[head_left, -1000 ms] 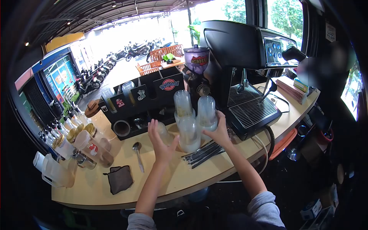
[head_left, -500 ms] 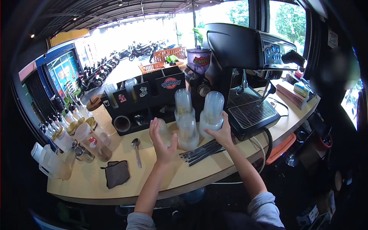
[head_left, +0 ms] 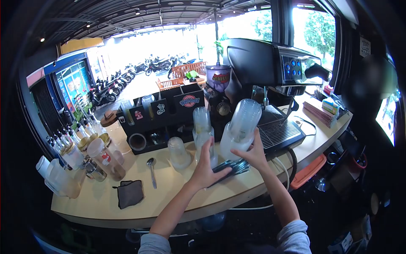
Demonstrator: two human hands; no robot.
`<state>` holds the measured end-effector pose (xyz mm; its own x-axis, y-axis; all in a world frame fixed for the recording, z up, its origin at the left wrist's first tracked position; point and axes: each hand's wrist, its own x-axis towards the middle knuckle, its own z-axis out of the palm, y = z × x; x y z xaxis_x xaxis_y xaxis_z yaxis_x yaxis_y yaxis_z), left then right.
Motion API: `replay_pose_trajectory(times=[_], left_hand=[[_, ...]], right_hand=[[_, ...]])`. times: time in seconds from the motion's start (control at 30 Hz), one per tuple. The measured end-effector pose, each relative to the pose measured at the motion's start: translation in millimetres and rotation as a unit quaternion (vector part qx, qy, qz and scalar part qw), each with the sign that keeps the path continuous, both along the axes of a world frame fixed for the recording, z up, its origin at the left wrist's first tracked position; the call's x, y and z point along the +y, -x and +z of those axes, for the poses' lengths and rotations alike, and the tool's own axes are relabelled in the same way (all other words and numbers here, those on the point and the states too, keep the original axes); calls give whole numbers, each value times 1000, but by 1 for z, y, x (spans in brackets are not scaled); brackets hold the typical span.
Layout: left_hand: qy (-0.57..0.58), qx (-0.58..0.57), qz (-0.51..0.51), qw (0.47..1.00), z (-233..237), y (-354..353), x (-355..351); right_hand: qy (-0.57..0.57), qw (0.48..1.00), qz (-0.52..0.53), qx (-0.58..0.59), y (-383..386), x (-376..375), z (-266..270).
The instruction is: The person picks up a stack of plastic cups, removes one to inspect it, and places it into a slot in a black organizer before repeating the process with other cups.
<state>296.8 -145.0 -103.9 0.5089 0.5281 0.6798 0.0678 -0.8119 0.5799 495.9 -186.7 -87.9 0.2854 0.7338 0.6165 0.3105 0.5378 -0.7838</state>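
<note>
Small lights [head_left: 137, 12] dot the dark ceiling [head_left: 110, 19].

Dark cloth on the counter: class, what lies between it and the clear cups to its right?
A spoon lies on the counter between the dark cloth and the nearest clear cups, as the head view shows.

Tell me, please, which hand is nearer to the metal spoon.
Left. The left hand is right of the metal spoon, not touching it; the right hand is farther right, holding a stack of plastic cups.
</note>
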Motion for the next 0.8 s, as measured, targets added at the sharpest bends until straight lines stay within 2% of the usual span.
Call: replay_pose_trajectory(times=[0.07,0.1,0.17,0.23,0.3,0.33,0.43,0.5,0.57,0.63,0.7,0.73,0.8], left_hand=[[73,37,-39,996,8,2,-4],[74,37,-34,996,10,4,-6],[105,23,-92,990,13,13,-10],[125,-1,-96,987,17,34,-13],[166,-45,-129,977,19,58,-14],[135,-71,-108,982,12,71,-11],[188,-89,-79,975,5,120,-2],[159,-80,-36,983,1,154,8],[260,-112,-51,958,-8,185,16],[229,-124,-20,965,-15,213,29],[187,-82,82,975,-22,239,41],[189,-81,82,975,-27,248,46],[149,-54,154,975,-37,265,61]], right_hand=[[12,999,36,-12,10,-16,22],[31,997,69,-22,17,-25,31],[20,995,84,-54,33,-38,47],[77,983,102,-131,54,-46,64],[81,977,129,-146,77,-36,60],[83,973,155,-150,89,-27,55],[97,961,215,-145,134,-8,52],[86,944,276,-159,165,15,42],[100,934,309,-150,194,38,28],[105,931,329,-119,226,53,24],[96,928,340,-115,252,78,9],[88,927,346,-112,265,89,3],[89,938,311,-123,289,105,-5]])
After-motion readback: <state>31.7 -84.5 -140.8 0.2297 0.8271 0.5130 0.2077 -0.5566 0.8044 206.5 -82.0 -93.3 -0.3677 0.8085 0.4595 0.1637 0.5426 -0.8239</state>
